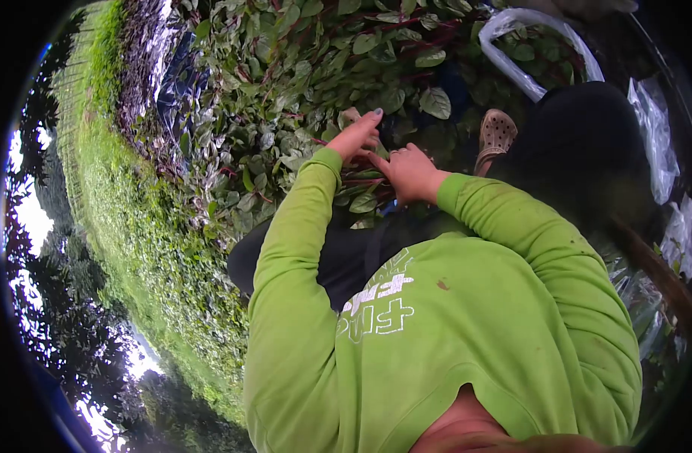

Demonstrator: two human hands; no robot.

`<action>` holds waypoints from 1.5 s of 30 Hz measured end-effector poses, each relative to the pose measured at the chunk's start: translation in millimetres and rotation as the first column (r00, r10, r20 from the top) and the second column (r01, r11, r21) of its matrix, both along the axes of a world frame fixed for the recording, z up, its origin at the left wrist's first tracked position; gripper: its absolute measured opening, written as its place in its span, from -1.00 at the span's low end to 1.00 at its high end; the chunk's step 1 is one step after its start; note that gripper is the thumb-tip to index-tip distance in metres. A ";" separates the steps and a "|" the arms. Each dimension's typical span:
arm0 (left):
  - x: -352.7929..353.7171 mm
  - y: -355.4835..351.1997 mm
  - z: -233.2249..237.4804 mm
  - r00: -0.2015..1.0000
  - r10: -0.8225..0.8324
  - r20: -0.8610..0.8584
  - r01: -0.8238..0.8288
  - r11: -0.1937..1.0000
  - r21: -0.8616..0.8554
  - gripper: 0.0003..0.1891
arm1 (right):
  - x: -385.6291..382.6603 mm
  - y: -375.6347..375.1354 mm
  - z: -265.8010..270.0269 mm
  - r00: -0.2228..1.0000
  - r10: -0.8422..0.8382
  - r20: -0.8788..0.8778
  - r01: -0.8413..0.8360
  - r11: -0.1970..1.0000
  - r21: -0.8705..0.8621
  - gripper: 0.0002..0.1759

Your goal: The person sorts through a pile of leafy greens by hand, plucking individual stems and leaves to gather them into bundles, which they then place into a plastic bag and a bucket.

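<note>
My left hand [355,141] is among leafy vines with dark green leaves and reddish stems [353,181]. Its fingers curl around a leafy stem, with one finger or the thumb stretched out past it. Just to its right, my right hand [412,174] wears a ring and reaches leftward. Its fingertips meet the same stem close to my left hand, seemingly in a pinch. Part of the grip is hidden by leaves and by the fingers themselves. Dense leaves [308,68] surround both hands.
A tan clog [497,134] stands right of my hands, beside my dark-trousered knee [587,143]. A translucent plastic loop [504,60] lies at upper right, with crumpled clear plastic [654,140] below it. Dark plastic sheeting [180,83] lies at left, before a grassy strip [135,158].
</note>
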State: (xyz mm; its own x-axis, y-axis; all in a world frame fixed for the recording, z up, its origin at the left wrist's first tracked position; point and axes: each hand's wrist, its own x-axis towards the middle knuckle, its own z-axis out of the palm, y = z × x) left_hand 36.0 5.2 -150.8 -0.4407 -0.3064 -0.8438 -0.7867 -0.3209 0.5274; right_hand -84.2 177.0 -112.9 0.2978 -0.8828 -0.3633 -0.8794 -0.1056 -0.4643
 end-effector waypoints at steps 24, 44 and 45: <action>-190.6 18.0 -54.7 0.836 0.451 -0.313 -0.428 0.892 0.143 -0.54 | -471.6 -1.7 361.2 -0.021 -0.772 -0.635 -0.289 0.613 -0.735 -0.01; -355.5 72.8 -97.3 0.817 0.524 -0.240 -0.541 0.841 -0.003 -0.32 | -617.1 -78.9 124.8 0.705 -0.393 -0.590 0.538 0.839 0.084 -0.61; -355.5 71.7 -89.2 0.807 0.547 -0.220 -0.564 0.826 -0.014 -0.34 | -597.3 -87.9 142.3 0.714 -0.366 -0.597 0.513 0.853 0.091 -0.59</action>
